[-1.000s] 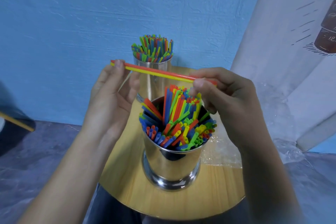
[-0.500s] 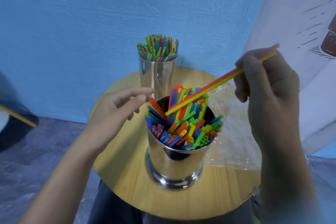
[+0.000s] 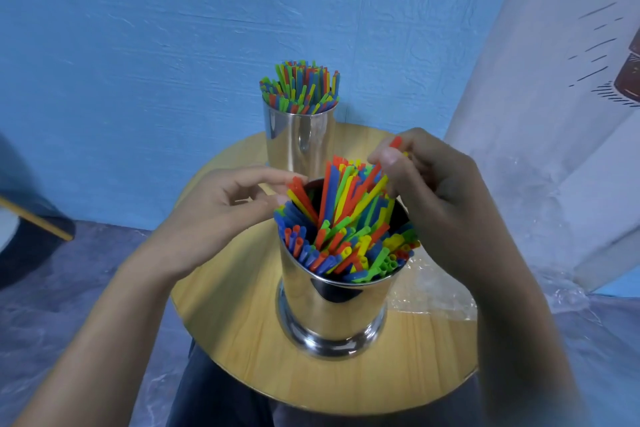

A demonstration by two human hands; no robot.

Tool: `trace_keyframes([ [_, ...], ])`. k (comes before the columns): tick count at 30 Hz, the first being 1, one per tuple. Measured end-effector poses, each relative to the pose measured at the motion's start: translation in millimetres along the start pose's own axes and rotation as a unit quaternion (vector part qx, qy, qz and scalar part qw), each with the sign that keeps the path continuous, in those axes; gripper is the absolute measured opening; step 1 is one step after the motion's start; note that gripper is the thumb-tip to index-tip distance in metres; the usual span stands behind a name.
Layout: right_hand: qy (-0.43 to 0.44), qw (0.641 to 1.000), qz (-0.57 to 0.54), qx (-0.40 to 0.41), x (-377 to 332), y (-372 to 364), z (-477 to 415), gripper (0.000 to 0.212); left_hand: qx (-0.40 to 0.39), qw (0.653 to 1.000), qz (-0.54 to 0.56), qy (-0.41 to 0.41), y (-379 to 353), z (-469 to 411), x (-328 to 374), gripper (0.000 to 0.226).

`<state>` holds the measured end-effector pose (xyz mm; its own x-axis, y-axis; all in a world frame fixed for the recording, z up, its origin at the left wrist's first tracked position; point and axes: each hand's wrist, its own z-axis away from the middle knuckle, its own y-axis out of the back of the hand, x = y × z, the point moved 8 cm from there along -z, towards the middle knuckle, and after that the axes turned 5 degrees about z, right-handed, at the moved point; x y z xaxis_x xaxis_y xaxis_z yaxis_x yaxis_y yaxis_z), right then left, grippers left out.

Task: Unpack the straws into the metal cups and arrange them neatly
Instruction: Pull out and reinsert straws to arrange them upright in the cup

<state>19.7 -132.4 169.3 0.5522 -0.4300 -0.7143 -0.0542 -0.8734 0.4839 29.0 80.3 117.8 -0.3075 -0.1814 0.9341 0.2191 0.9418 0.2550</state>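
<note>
Pinches a red straw [image 3: 396, 141] by its top end between thumb and fingers of the right hand [image 3: 443, 204], lower end sunk among the coloured straws [image 3: 346, 236] in the near metal cup [image 3: 332, 308]. Touches, with the half-curled left hand [image 3: 221, 215], the leaning straws [image 3: 301, 198] at that cup's left rim; cannot tell whether gripped. Behind, on the round wooden table [image 3: 235, 315], the far metal cup [image 3: 301, 139] packed upright; clear plastic wrap [image 3: 436, 295] to the right.

The near cup [image 3: 332, 308] hides the straws [image 3: 346, 218] below its rim and the base of the far cup [image 3: 301, 139]; right of it, the right hand [image 3: 443, 211] covers some wrap [image 3: 433, 295].
</note>
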Motion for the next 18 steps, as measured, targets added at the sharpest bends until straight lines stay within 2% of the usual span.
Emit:
trace_keyframes([
  [3,0.001,1.0,0.01,0.01,-0.3,1.2,-0.3,0.025,-0.009,1.0,-0.017,0.0,0.1,-3.1,1.3,0.029],
  [6,-0.011,1.0,-0.011,0.002,3.3,1.4,0.2,0.003,-0.009,0.999,-0.039,0.003,2.3,-6.5,1.6,0.029],
  [12,-0.021,0.999,0.008,-0.044,8.8,-3.3,0.5,0.009,-0.019,0.997,-0.076,-0.003,1.7,-14.7,10.6,0.019],
  [18,-0.012,1.0,0.023,-0.018,3.3,1.4,0.2,0.017,-0.034,0.994,-0.103,-0.012,-5.8,-20.4,24.3,0.027],
])
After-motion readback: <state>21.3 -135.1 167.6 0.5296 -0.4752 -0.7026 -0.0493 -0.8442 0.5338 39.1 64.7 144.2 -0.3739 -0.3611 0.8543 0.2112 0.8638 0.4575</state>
